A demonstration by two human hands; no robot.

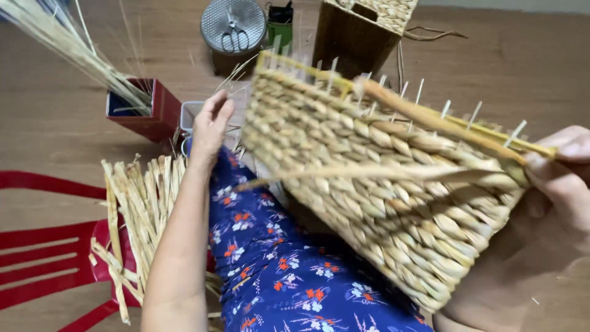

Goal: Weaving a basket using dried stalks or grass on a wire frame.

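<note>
Head view: my right hand (562,178) has its fingers (574,147) clamped on the rim corner of the half-woven straw basket (381,184), which lies tilted over my lap. My left hand (211,126) reaches out past my knee, fingers loosely curled and holding nothing, near a small grey cup (189,114). Beyond stands a red box (157,114) of stalks; cut straw strips (138,215) lie on a red chair (49,258).
</note>
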